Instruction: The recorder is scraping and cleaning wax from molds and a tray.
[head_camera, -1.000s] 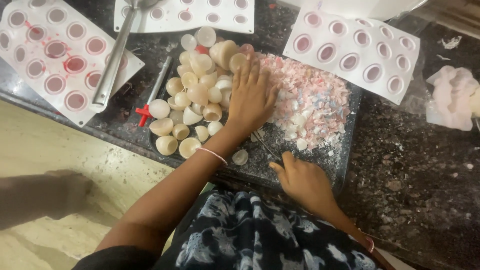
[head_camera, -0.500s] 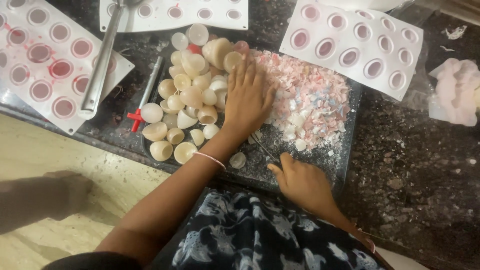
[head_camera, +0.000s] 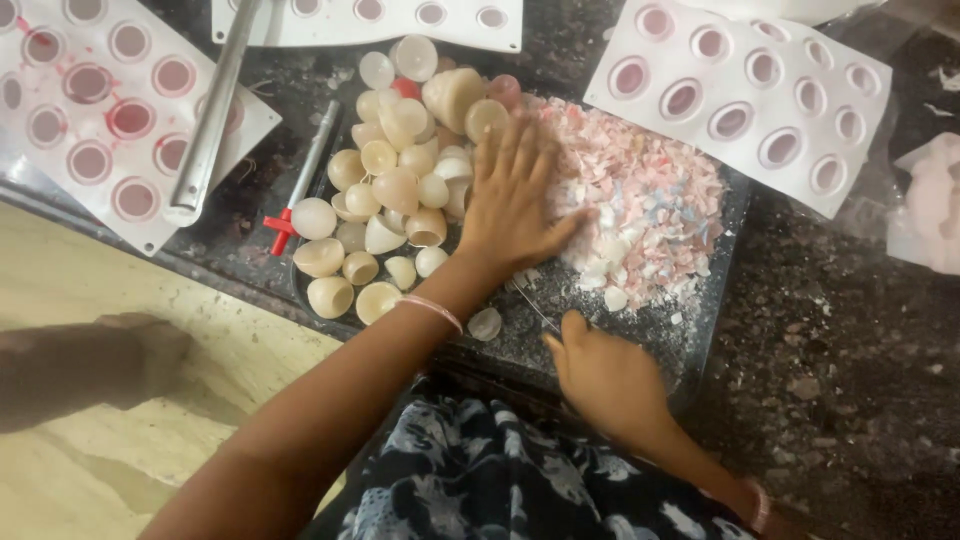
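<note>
Shell halves (head_camera: 390, 190) (about thirty), left hand (head_camera: 515, 200) flat, grip released, right hand (head_camera: 605, 385) grip unclear, three moulds (head_camera: 740, 90).

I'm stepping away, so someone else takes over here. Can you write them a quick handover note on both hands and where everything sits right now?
Left hand: flat, palm down on the tray, between the shells and the chips; holds nothing.
Right hand: at the tray's near edge, fingers curled; whether it holds anything cannot be told.
Shells: heaped on the tray's left. Chips: pink and white pile on its right.
Moulds lie around the tray; a metal tool rests on the left one.
Done: many shells out, much broken. Left: cannot tell.
</note>
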